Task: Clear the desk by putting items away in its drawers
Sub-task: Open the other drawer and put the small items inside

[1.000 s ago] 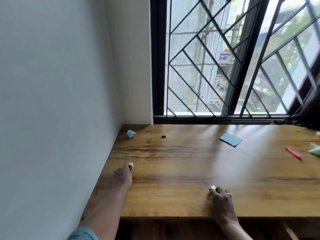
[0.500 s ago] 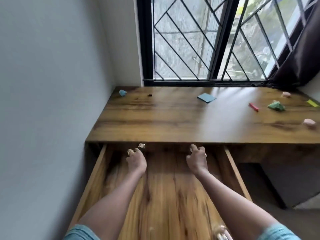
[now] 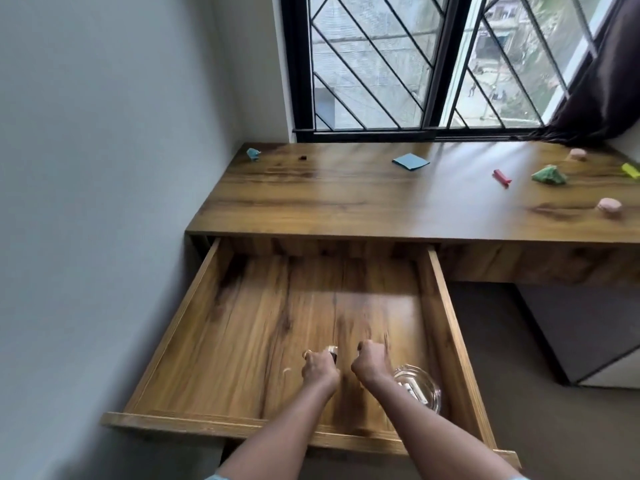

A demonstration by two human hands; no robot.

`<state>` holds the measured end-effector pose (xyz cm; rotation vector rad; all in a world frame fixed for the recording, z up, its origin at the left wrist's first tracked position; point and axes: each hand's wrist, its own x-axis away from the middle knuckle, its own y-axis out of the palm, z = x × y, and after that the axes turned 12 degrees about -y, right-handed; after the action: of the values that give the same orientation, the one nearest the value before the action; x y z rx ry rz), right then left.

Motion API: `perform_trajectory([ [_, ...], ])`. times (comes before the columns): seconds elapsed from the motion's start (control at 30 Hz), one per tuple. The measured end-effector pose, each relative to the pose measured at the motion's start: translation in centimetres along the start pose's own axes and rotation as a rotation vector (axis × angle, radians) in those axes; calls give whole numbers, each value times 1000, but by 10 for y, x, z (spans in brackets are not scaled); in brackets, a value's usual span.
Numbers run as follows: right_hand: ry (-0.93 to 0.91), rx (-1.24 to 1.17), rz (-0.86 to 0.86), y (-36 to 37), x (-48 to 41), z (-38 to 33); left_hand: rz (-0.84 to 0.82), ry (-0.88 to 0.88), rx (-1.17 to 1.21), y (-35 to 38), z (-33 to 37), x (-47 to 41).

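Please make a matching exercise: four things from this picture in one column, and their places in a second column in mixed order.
1. glass dish
2. blue paper square
3. small black item
4. round pink piece

A. far left of desktop, near wall corner
B. in open drawer, beside right hand
C. desktop's right side
D. desktop, below window

Pairs: 1-B, 2-D, 3-A, 4-C

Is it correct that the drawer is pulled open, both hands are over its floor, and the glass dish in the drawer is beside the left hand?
Not quite. The head view shows the drawer pulled open and both hands over its floor, but the glass dish lies beside the right hand, near the drawer's right wall, not beside the left hand.
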<state>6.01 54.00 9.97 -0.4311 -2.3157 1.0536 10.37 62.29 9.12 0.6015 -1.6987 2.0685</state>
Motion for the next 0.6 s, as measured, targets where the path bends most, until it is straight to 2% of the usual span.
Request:
perform_trajectory([
  [0.37,102,66,23,20,22,7,-14,44,50,27,0,20],
  [0.53,152,-35,43,27,28,4,8,121,-68,33,-6,15],
  [0.6,132,-1,31,28,29,4,32,163,-86,33,-9,14],
])
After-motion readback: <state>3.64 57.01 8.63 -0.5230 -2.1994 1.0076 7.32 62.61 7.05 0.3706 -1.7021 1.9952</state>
